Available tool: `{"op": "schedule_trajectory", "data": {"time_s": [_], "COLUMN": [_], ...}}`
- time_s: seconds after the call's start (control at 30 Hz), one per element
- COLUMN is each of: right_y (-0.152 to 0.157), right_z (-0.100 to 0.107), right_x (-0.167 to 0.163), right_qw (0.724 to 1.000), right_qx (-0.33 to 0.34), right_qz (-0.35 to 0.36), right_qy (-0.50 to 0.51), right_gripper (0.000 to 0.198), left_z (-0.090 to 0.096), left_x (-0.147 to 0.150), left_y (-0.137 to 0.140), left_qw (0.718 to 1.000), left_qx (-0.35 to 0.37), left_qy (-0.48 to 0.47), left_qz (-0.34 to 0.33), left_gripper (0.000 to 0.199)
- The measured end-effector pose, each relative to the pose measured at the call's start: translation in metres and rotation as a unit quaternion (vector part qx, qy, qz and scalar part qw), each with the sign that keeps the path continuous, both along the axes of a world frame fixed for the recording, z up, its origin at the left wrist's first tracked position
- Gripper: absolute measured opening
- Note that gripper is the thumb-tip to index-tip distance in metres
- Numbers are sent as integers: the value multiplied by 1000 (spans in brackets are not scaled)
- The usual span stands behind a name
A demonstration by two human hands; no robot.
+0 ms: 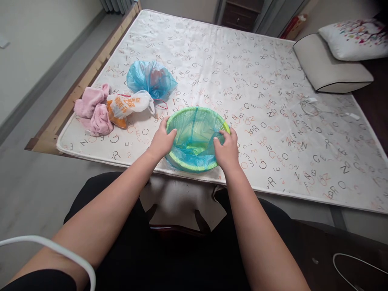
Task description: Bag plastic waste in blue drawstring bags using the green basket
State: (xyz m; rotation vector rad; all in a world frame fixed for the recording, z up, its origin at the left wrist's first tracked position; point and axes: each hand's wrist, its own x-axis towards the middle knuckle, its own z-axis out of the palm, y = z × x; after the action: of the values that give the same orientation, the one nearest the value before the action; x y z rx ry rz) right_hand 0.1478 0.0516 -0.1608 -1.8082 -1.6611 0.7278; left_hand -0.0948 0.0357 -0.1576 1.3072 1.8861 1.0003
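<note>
A round green plastic basket (201,109) sits near the front edge of the mattress. It is lined with a thin blue plastic bag (194,126), which drapes over part of the rim and bunches at the bottom. My left hand (164,139) grips the basket's left rim, thumb on the inside. On the opposite side my right hand (227,148) holds the right rim, with a loose fold of the bag by its thumb and fingers. Whether that fold is pinched, I cannot tell. The fingertips outside the rim are partly hidden.
Behind the basket lie a tied blue bag (151,79), a white bag with orange print (130,105) and pink cloths (95,109). The letter-print mattress (266,133) has a wooden bed rail (87,74) at left. A cable (312,106) and pillow (330,66) are at right.
</note>
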Motion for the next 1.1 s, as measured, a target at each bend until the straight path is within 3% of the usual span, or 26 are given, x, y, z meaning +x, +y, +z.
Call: {"op": "schedule_trajectory", "data": {"time_s": [1.1], "right_y": [-2], "right_z": [-1], "right_x": [0], "right_qw": [1000], "right_qx": [11], "right_qz": [5], "right_qy": [-6], "right_gripper": [43], "left_z": [-2], "left_x": [-1], "left_y": [0], "left_qw": [1000], "left_qx": [15], "left_qy": [8], "left_qz": [-6], "left_gripper": [62]}}
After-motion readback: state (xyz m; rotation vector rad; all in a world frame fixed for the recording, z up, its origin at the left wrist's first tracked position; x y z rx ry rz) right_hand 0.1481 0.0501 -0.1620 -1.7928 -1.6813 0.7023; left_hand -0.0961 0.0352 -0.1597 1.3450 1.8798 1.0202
